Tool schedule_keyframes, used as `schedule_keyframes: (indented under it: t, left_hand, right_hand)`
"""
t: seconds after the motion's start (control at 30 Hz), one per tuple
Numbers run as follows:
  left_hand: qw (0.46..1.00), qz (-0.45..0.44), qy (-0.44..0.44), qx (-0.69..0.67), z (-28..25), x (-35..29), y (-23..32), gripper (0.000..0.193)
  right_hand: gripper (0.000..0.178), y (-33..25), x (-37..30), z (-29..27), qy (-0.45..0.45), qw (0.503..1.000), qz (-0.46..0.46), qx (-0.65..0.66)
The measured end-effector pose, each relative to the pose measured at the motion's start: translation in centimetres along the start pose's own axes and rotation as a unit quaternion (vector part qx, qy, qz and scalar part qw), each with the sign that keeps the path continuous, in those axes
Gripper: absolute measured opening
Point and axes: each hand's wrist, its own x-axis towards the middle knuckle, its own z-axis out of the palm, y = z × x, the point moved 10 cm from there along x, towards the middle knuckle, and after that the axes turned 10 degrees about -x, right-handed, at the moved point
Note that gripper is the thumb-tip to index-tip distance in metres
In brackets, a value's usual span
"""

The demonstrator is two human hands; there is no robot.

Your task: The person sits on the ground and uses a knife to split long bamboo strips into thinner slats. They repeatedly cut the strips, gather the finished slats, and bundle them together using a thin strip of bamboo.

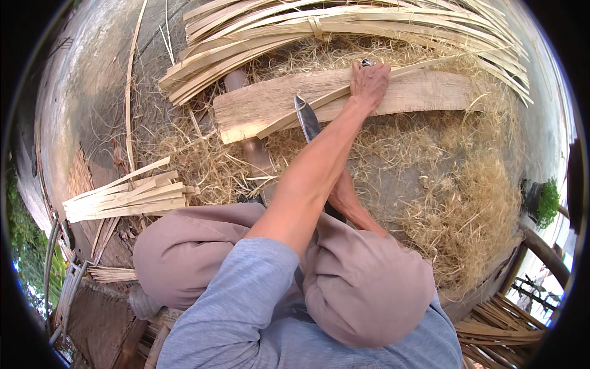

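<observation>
My left hand point(370, 85) is closed over a pale bamboo strip point(319, 101), which lies slantwise across a wooden board point(424, 92). A small dark, shiny object point(367, 63) shows at its far side. Beneath my left forearm crosses my right hand point(339, 187), mostly hidden, with its wrist by my right knee. From there a long knife point(308, 123) extends up; its dark blade has a curved tip close to the strip's near left end. The fingers on the knife handle are behind my left arm.
A tied bundle of bamboo strips point(264, 43) spans the far side. A smaller bunch of strips point(132, 200) lies left of my knee. Curly shavings point(467, 209) cover much of the ground on the right. A round pole point(257, 154) runs under the board.
</observation>
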Motion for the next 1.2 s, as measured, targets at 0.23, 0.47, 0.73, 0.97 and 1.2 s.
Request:
schedule_keyframes:
  t: [0.23, 0.47, 0.73, 0.97, 1.2]
  left_hand:
    - [0.999, 0.006, 0.037, -0.028, -0.8, -0.2, 0.0, 0.014]
    - [0.999, 0.025, 0.036, -0.019, -0.7, -0.1, -0.4, 0.013]
    - [0.996, -0.043, -0.078, -0.017, -2.4, -1.3, -1.7, 0.025]
    - [0.998, -0.040, -0.019, -0.053, -9.0, -2.7, -4.6, 0.041]
    - [0.989, -0.114, -0.091, -0.007, -4.4, -1.5, -4.7, 0.038]
  right_hand:
    - [0.025, -2.4, 0.6, -0.5, 0.085, 0.982, -0.163, -0.036]
    - [0.030, 0.2, 1.7, 1.0, 0.059, 0.995, -0.082, 0.012]
    - [0.033, -3.8, 0.2, 1.5, 0.010, 0.989, -0.120, -0.089]
    - [0.035, 0.1, -0.1, 1.2, -0.011, 0.999, -0.002, -0.042]
    - [0.031, -1.2, 2.8, -0.1, 0.108, 0.994, -0.024, -0.004]
